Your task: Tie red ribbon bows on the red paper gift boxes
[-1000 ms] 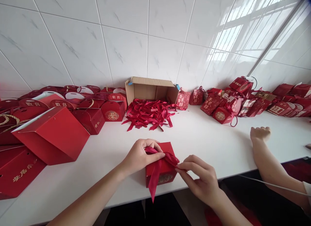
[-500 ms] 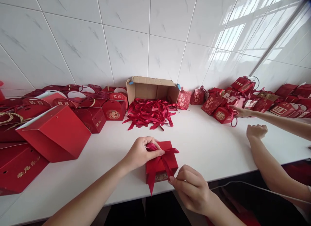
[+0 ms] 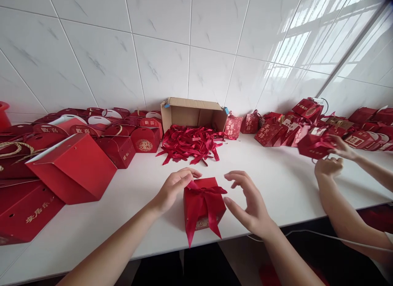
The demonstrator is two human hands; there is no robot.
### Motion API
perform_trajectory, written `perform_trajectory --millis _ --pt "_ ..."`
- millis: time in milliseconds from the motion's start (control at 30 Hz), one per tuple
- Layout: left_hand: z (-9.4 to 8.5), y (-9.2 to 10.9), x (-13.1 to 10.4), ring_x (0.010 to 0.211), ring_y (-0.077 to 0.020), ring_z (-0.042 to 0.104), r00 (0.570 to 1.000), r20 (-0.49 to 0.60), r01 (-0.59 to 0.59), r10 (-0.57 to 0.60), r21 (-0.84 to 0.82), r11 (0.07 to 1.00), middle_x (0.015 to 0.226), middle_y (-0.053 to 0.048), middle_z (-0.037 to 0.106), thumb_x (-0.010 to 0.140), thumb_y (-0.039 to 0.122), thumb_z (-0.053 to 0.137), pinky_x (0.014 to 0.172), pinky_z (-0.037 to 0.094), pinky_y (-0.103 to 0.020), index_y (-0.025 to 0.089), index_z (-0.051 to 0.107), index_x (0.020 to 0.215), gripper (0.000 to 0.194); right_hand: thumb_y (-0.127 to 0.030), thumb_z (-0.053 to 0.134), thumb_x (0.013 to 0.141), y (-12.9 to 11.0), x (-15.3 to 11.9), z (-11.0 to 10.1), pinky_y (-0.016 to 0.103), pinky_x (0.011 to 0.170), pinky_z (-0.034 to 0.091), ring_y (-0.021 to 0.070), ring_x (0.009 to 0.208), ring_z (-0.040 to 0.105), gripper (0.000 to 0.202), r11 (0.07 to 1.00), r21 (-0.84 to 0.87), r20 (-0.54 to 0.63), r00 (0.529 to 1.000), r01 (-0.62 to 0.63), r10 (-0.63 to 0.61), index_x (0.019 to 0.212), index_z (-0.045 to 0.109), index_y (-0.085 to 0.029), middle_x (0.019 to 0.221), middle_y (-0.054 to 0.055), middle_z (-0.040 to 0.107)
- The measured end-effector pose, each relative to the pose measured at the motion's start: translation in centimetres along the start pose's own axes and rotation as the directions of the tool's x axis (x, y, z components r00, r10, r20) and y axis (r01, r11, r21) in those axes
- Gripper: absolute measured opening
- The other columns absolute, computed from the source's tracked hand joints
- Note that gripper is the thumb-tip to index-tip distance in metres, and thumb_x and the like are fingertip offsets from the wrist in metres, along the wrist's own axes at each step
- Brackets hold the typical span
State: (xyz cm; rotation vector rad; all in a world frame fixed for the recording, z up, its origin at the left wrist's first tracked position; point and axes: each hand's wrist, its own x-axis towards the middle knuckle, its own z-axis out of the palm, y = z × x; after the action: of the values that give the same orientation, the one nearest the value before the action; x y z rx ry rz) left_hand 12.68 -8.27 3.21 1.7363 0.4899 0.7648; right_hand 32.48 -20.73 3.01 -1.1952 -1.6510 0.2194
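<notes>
A small red gift box [image 3: 190, 210] stands on the white table in front of me, with gold print low on its front. Across its top lies a dark red ribbon bow [image 3: 204, 191], its two tails hanging down the front. My left hand [image 3: 173, 189] is at the box's upper left corner, fingers stretched out and thumb by the bow's left loop; whether it touches the loop I cannot tell. To the right of the box, my right hand [image 3: 247, 204] is open, fingers curved and apart, holding nothing.
Loose red ribbons [image 3: 193, 144] spill from an open cardboard box [image 3: 196, 101] against the tiled wall. Red gift boxes [image 3: 73, 167] crowd the left side, and more bags and boxes [image 3: 270, 132] line the right. There a co-worker's hands [image 3: 330, 165] handle a red box [image 3: 316, 146].
My right hand has let go of the ribbon tail and risen beside the box. My left fingers have loosened from the bow. The co-worker's box has moved right and is lifted.
</notes>
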Motion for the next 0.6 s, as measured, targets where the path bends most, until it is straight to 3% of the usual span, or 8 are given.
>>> perform_trajectory --millis 133,233,300,467,600 --pt "-0.1 -0.1 -0.3 0.111 -0.0279 0.053 0.999 0.001 0.033 -0.033 -0.042 0.999 0.112 -0.008 0.061 0.090 0.037 0.040 0.098 0.035 -0.037 0.017 0.055 0.061 0.038 -0.017 0.056 0.086 0.3 1.1 0.9 0.030 0.069 0.045 0.0164 0.078 0.054 0.011 0.998 0.055 0.082 0.996 -0.034 0.029 0.094 0.061 -0.022 0.085 0.003 0.061" --pt "-0.3 -0.1 -0.4 0.111 -0.0290 0.053 0.999 0.012 0.053 -0.052 -0.088 0.995 0.113 -0.007 0.062 0.080 0.024 0.041 0.098 0.034 -0.039 0.017 0.053 0.061 0.023 -0.018 0.054 0.088 1.0 1.0 0.6 0.029 0.067 0.044 0.0151 0.071 0.054 0.010 0.996 0.061 0.111 0.992 -0.063 0.056 0.082 0.061 -0.021 0.074 0.002 0.059" --pt "-0.5 -0.1 -0.5 0.113 -0.0302 0.052 0.997 0.032 0.071 -0.068 -0.119 0.990 0.115 -0.008 0.063 0.074 0.020 0.039 0.100 0.033 -0.041 0.017 0.056 0.062 0.021 -0.023 0.052 0.090 1.4 0.8 -0.1 0.030 0.068 0.044 0.0155 0.072 0.054 0.011 0.994 0.053 0.096 0.991 -0.099 0.094 0.085 0.062 -0.020 0.076 0.002 0.060" --pt "-0.4 0.2 -0.3 0.125 -0.0318 0.043 0.993 0.065 0.105 -0.096 -0.149 0.983 0.113 -0.009 0.066 0.069 0.018 0.038 0.102 0.033 -0.043 0.019 0.058 0.059 0.023 -0.035 0.043 0.096 1.1 1.7 -1.4 0.032 0.072 0.047 0.0181 0.081 0.058 0.026 0.990 0.068 -0.079 0.989 -0.122 0.127 0.091 0.064 -0.021 0.083 0.005 0.061" --pt "-0.2 0.2 -0.2 0.118 -0.0298 0.050 0.989 0.058 0.141 -0.135 -0.133 0.981 0.110 -0.007 0.067 0.070 0.019 0.039 0.097 0.039 -0.041 0.020 0.050 0.053 0.021 -0.032 0.063 0.085 -0.3 3.5 -0.4 0.040 0.086 0.049 0.0236 0.102 0.057 0.013 0.997 -0.073 0.087 0.996 -0.013 0.020 0.090 0.071 -0.024 0.105 0.009 0.060"
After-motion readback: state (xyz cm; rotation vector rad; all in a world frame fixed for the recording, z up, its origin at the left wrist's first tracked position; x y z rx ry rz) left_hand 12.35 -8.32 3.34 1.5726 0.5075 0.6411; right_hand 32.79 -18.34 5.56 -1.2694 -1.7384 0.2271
